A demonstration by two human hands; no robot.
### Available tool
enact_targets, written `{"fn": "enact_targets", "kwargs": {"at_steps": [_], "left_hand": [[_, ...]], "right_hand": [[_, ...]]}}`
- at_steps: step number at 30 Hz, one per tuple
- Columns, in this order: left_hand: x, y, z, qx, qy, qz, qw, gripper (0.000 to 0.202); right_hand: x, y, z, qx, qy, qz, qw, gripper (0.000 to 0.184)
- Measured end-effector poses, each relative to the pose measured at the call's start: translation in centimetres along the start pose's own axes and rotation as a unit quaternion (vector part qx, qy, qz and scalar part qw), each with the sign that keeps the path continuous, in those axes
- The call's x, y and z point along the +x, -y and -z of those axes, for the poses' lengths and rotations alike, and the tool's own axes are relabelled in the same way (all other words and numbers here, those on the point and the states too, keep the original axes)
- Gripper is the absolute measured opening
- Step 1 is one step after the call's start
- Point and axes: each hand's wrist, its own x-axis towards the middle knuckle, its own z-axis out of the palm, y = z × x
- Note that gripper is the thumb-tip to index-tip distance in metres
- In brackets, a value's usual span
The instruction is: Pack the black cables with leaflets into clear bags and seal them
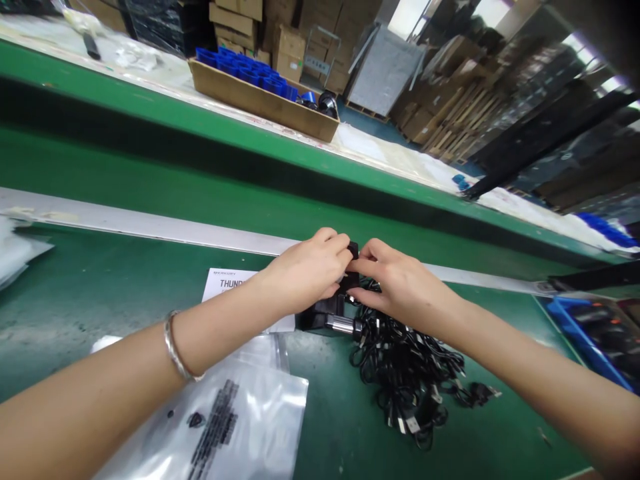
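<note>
My left hand (pixel 317 267) and my right hand (pixel 400 280) meet over the workbench, fingers closed around a small black object (pixel 354 250). My fingers cover most of it, so its kind does not show. Just below them lies a black item (pixel 317 317) beside a silver-and-black cylindrical piece (pixel 343 325). A heap of black USB cables (pixel 410 360) spreads below my right hand. Under my left forearm, a white printed leaflet (pixel 220 280) is partly covered. Clear plastic bags (pixel 270 427) with black print lie nearer to me.
A green ledge (pixel 150 107) runs behind the bench and carries a cardboard tray (pixel 260 107) of blue parts. At the right edge stands a blue bin (pixel 575 333) with dark items. More plastic (pixel 20 247) lies at the far left. Stacked cartons (pixel 290 53) stand beyond.
</note>
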Motion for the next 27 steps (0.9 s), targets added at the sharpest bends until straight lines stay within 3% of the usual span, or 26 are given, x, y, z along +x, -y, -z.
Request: {"fn": "enact_targets", "kwargs": {"at_steps": [5,8,11,17,27], "left_hand": [[-0.8,0.5,-0.5,-0.104,-0.049,0.018,0.993,0.064],[-1.1,0.7,-0.5,-0.164,-0.071,0.049,0.983,0.077],[-1.2,0.6,-0.6,-0.167,-0.067,0.07,0.981,0.075],[-1.2,0.9,-0.8,-0.063,-0.049,0.051,0.996,0.033],[-1.1,1.8,-1.8,-0.041,-0.068,0.024,0.997,0.047]], "right_hand": [[-0.9,0.1,1.1,0.026,-0.055,-0.02,0.998,0.037],[-0.6,0.4,1.6,0.038,-0.103,-0.028,0.994,0.033],[0.0,0.9,1.3,0.016,-0.098,-0.023,0.995,0.028],[0.1,1.4,0.8,-0.067,-0.128,-0.057,0.988,0.026],[-0.3,0.3,-2.8,0.031,-0.222,-0.038,0.974,0.022]]}}
